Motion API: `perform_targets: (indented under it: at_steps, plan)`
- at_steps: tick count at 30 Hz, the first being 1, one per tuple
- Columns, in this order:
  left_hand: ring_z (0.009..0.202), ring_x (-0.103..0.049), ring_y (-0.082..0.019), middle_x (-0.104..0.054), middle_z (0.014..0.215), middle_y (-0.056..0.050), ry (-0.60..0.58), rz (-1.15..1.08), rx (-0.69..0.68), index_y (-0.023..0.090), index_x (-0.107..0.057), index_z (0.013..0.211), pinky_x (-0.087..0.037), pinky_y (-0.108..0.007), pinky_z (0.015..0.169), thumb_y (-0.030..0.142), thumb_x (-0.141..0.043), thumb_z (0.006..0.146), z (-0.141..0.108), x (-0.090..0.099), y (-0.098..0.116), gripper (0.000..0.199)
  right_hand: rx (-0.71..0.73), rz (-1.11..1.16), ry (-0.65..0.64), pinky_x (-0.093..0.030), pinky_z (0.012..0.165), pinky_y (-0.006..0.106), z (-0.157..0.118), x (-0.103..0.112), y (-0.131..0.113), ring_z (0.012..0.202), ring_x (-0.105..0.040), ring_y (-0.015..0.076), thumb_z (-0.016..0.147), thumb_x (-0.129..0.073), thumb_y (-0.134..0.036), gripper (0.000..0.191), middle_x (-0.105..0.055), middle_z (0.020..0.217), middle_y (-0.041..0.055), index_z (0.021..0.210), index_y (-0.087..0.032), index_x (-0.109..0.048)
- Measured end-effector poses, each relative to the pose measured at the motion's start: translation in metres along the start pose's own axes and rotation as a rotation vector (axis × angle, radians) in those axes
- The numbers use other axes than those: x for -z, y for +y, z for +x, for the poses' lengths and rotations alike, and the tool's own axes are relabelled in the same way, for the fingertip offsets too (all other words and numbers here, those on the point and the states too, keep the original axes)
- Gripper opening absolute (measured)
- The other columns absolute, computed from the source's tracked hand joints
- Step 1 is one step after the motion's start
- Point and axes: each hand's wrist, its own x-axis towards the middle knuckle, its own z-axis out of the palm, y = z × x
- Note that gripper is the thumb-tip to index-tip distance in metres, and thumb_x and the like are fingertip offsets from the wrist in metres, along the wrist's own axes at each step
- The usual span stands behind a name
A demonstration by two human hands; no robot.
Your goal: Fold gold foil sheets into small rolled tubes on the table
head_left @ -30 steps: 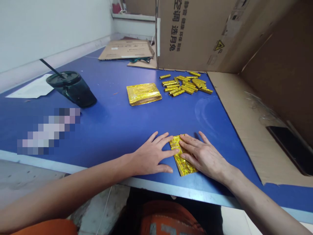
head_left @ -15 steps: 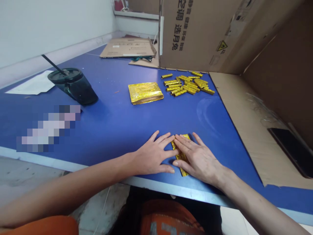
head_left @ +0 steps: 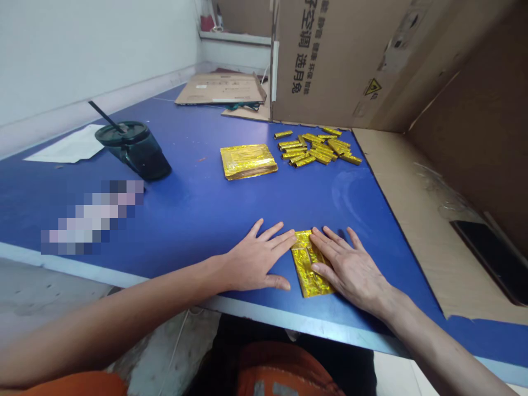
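Note:
A sheet of shiny gold foil paper [head_left: 306, 269] lies flat on the blue table near its front edge, partly under my right hand. My left hand [head_left: 259, 256] is spread on the table at the sheet's left side, its fingertips touching the upper left corner. My right hand [head_left: 348, 267] rests open on the right part of the sheet, covering that side. Farther off sits a stack of gold foil sheets [head_left: 249, 161]. To its right lies a loose pile of small rolled or folded gold foil pieces [head_left: 322, 147].
A dark cup with a straw [head_left: 138, 151] stands at the left, beside white paper [head_left: 66, 146]. Flat cardboard [head_left: 223, 89] lies at the back. A large cardboard box [head_left: 330, 66] walls the back right. A black phone [head_left: 490, 261] rests on cardboard at the right.
My right hand has moved to the right and the gold foil now lies wider, with more of its surface showing. My left hand's fingers have drawn off it except at the corner.

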Motion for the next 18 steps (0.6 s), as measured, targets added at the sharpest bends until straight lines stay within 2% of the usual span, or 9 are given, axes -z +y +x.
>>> perform_targets:
  at_steps: [4, 8, 18]
  plan:
    - [0.129, -0.011, -0.031, -0.024, 0.140, -0.008, -0.024, 0.023, 0.005, 0.021, -0.017, 0.134, -0.004, -0.057, 0.097, 0.067, -0.024, 0.075, 0.010, 0.006, -0.014, 0.076, -0.019, -0.032, 0.013, -0.020, 0.098, 0.057, -0.002, -0.003, -0.008, 0.123, -0.029, 0.0290, 0.083, -0.031, -0.052, 0.062, -0.038, 0.132, 0.0130, 0.129, -0.010, -0.035]
    - [0.129, -0.012, -0.029, -0.025, 0.139, -0.008, -0.018, 0.053, -0.012, 0.023, -0.018, 0.134, -0.007, -0.056, 0.097, 0.065, -0.029, 0.076, 0.015, 0.007, -0.023, 0.073, -0.024, -0.034, 0.021, -0.021, 0.097, 0.059, -0.005, -0.005, -0.008, 0.124, -0.027, 0.0300, 0.083, -0.030, -0.054, 0.061, -0.034, 0.134, 0.0108, 0.128, -0.014, -0.036]
    - [0.129, -0.012, -0.030, -0.022, 0.140, -0.008, -0.010, 0.059, 0.002, 0.021, -0.019, 0.134, -0.008, -0.056, 0.098, 0.066, -0.027, 0.076, 0.012, 0.006, -0.018, 0.074, -0.030, 0.033, -0.029, -0.020, 0.097, 0.060, -0.007, -0.002, -0.001, 0.126, -0.023, 0.0289, 0.084, -0.030, -0.051, 0.059, -0.030, 0.137, 0.0066, 0.132, -0.018, -0.028]
